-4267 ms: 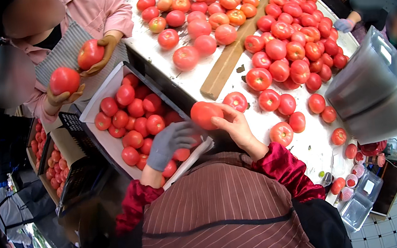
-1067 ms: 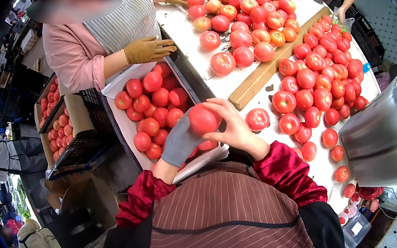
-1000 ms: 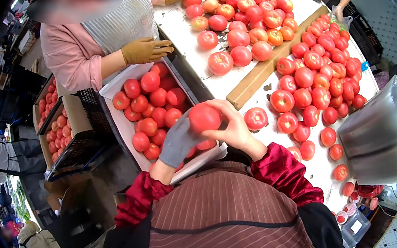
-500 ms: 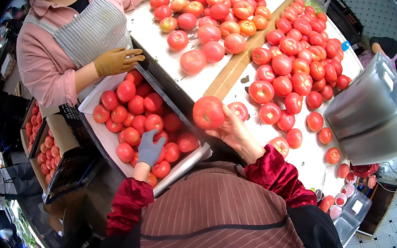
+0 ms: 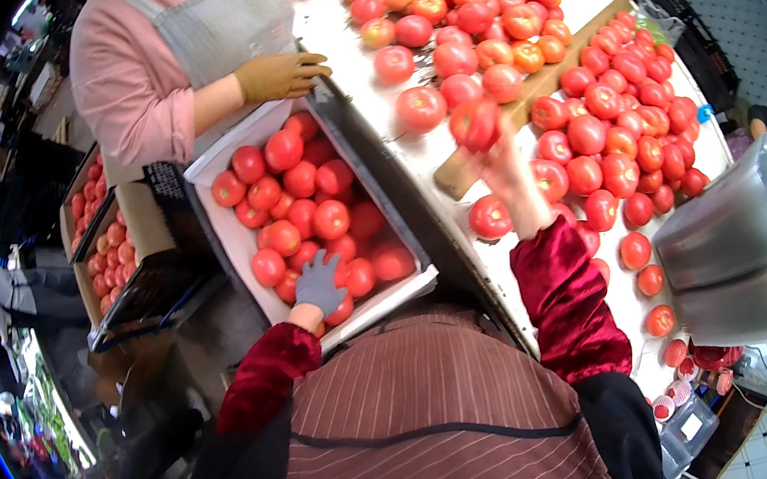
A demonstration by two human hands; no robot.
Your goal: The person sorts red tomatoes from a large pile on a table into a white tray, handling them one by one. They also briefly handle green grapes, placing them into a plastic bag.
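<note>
One red tomato [image 5: 476, 124], blurred, is pinched in the grip of the bare right hand [image 5: 511, 176], over the wooden bar [image 5: 456, 175] on the white desk [image 5: 420, 151]. Left of the bar, the grey-gloved left hand [image 5: 320, 287] is rested, grip spread, on crated tomatoes [image 5: 301, 180]. On both sides of the bar, heaped tomatoes [image 5: 620, 175] are seen.

produce sorting area: tomato heaps [image 5: 618, 141], white table [image 5: 350, 55], crates [image 5: 148, 290], stacked clear containers [image 5: 740, 299]
</note>
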